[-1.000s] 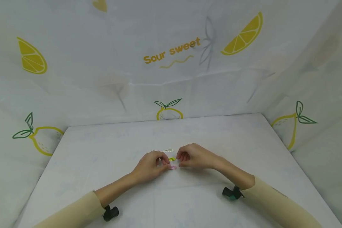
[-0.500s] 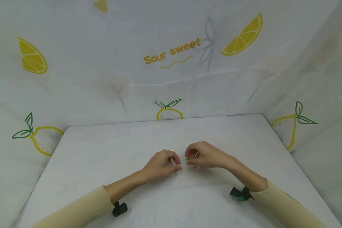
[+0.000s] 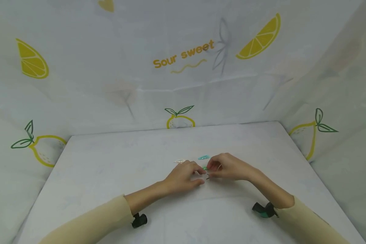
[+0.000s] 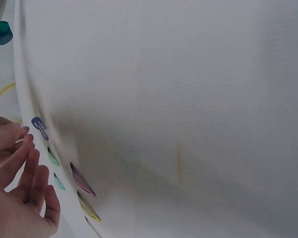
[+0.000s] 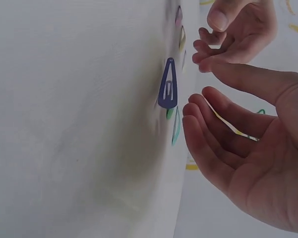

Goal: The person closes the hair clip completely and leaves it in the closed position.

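Snap hair clips lie on the white table (image 3: 170,217). A dark blue clip (image 5: 168,96) shows its flat face in both wrist views, just off the fingertips of my right hand (image 3: 228,167), whose thumb and fingers are parted. My left hand (image 3: 183,178) reaches in from the other side, its thumb and bent fingers apart around nothing. Beyond the blue clip are a green clip (image 3: 204,168) and a teal clip (image 3: 204,157). To the left is a white clip (image 3: 179,161); a pink clip (image 4: 83,179) and a yellow clip (image 4: 88,207) are hidden in the head view by my left hand.
A white cloth wall (image 3: 109,67) with lemon prints stands behind the table, with more cloth at both sides. Black wrist cameras hang below the sleeves, one at the left (image 3: 139,220) and one at the right (image 3: 264,210).
Both hands have moved right. My left hand has left the pink clip and now covers it and the yellow one. The teal and green clips have come out from behind my right hand.
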Motion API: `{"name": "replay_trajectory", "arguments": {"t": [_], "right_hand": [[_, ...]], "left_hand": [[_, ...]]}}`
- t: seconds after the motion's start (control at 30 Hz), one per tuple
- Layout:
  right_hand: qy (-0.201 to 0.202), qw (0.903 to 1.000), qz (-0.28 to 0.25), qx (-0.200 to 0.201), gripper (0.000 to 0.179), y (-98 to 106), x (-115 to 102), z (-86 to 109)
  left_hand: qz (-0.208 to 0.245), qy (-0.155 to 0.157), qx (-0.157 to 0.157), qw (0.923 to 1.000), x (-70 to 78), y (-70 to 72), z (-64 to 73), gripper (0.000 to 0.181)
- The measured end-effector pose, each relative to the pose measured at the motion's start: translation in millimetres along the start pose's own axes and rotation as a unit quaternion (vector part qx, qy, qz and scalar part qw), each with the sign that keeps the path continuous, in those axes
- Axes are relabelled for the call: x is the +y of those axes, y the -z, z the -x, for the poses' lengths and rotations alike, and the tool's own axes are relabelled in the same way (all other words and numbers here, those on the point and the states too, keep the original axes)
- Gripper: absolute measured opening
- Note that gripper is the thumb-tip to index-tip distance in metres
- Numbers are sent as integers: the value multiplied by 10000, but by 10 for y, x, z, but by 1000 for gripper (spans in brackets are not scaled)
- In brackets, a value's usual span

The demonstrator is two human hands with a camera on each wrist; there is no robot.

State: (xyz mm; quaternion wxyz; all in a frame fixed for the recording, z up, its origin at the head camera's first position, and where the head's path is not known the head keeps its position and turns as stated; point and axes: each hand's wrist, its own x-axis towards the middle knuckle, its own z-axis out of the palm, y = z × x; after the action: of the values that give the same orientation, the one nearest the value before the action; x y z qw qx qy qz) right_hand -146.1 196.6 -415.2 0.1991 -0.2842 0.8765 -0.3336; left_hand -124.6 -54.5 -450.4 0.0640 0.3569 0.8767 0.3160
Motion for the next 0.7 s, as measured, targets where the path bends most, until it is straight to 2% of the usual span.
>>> {"name": "replay_trajectory", "arguments": {"t": [0.03,0.2,0.53,0.7], "right_hand": [[-23,10000,2,-45,13,3,9,8],[-82,9998,66,-189,12,-7,52,33],[-135,9996,92,-210,9,-25,120,38],[-48,9997,104,-194,6,-34,134,21]], "left_hand": [[-37,137,-81,9999,72,23,-8,26],[-358,260,-174,9989,86,-44,-67,28],[-681,163,-228,9973,40,-122,-136,27],[-808,313,-319,9957,44,-136,-162,23]]}}
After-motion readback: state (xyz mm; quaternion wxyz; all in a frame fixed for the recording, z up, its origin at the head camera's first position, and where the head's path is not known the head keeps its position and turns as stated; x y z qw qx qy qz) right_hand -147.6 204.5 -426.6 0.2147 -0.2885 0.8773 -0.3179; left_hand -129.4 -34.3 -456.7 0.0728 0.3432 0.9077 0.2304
